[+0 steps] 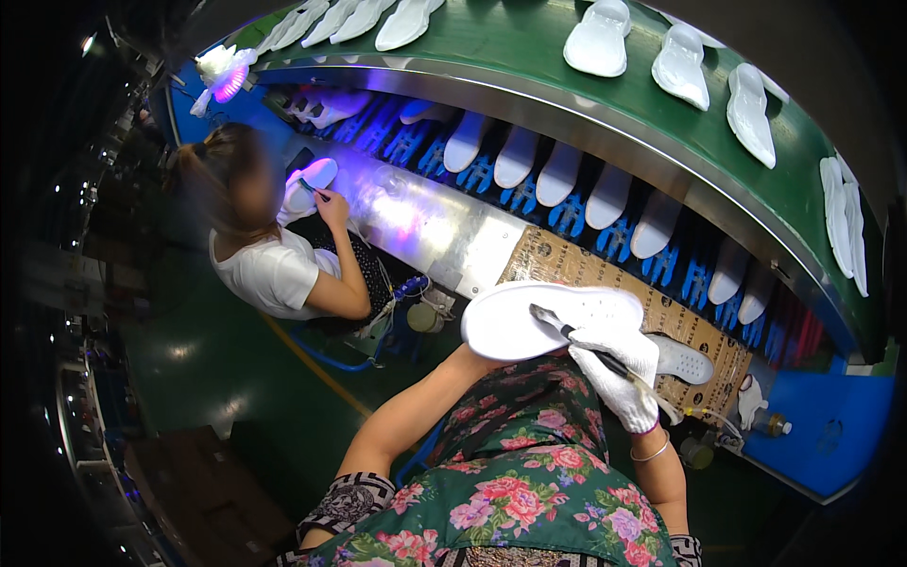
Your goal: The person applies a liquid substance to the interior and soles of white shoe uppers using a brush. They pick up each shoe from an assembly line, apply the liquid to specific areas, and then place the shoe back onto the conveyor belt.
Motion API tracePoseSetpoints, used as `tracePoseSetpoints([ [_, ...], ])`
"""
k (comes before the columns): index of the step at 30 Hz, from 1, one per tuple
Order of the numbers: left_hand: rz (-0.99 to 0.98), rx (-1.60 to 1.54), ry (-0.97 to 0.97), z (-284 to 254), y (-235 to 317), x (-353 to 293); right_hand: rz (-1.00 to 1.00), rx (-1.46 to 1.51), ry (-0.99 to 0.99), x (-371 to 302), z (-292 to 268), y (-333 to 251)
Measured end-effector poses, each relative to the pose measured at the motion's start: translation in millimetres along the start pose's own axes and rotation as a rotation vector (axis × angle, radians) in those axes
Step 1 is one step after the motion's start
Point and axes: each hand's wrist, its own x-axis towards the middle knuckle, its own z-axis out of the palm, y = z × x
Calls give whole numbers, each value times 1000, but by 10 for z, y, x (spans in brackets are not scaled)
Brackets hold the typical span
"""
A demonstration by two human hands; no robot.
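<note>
A white shoe (505, 326) lies across my lap area with its broad flat underside turned up and small dots toward its right end. My left hand (484, 360) supports it from beneath; the shoe hides most of the fingers. In a white knit glove, my right hand (619, 370) is closed around a brush (565, 328) with a dark handle. The bristle tip rests at or just above the shoe's surface, near its middle; I cannot tell if it touches. A pale tube runs from the brush past my wrist. Beside the glove, a pale perforated sole (682, 360) lies on cardboard (605, 274).
White soles (597, 40) lie on a green upper belt (510, 57). Below it, several pale shoe bottoms (559, 175) stand on blue racks. At left, a seated co-worker (274, 265) brushes another shoe (316, 175). A bottle (770, 424) stands near the blue panel at right.
</note>
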Motion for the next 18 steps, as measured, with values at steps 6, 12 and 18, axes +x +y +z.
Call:
tracePoseSetpoints([
  [6,-1,-248,-73,241,-85,-49,-91,19,114,-15,75,-113],
  [12,129,-311,-172,450,-361,95,-51,54,210,12,-10,-237],
  [18,82,-529,-125,315,-551,108,-213,-122,299,213,-151,-302],
])
